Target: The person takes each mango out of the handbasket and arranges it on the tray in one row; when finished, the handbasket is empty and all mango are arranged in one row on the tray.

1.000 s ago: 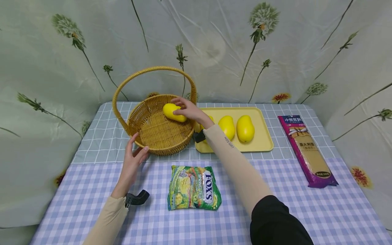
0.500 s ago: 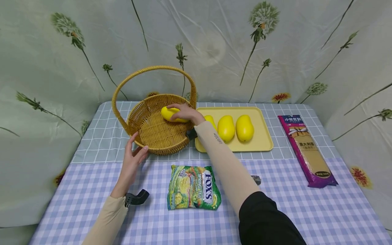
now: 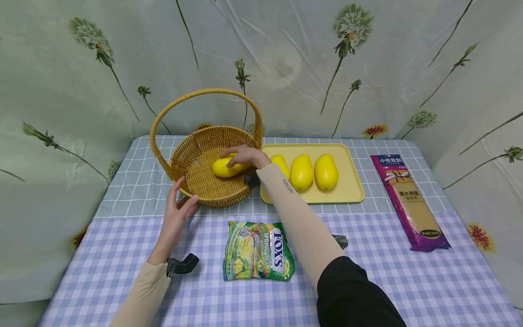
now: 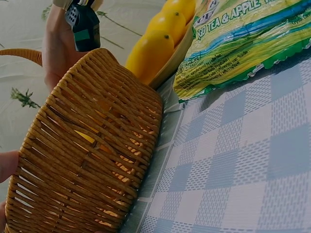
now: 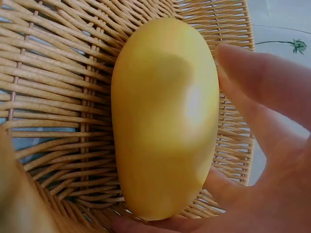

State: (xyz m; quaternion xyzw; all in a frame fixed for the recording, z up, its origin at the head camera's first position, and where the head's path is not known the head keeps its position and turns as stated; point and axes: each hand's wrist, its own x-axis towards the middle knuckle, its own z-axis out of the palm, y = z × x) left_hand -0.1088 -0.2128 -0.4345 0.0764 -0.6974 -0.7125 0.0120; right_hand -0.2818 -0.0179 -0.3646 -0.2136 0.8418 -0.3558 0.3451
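In the head view, my right hand (image 3: 245, 156) reaches inside a round wicker basket (image 3: 214, 200) and holds a yellow mango (image 3: 222, 168) from above. The right wrist view shows this mango (image 5: 160, 121) lying close against the weave, with the fingers and thumb about its sides. My left hand (image 3: 175, 218) rests on the basket's near left side, fingers spread, fingertips at the rim and outer wall. In the left wrist view, only bits of that hand show beside the basket wall (image 4: 87, 136).
Right of the basket, a yellow tray (image 3: 351, 190) bears three more mangoes (image 3: 302, 172). A green candy bag (image 3: 257, 250) lies in front. At far right is a purple pasta packet (image 3: 410, 202). The basket's tall handle (image 3: 208, 91) arches over it, near the cloth backdrop.
My right hand has moved with the mango nearer and slightly left inside the basket, and lower in view. The left hand and the other things stay where they were.
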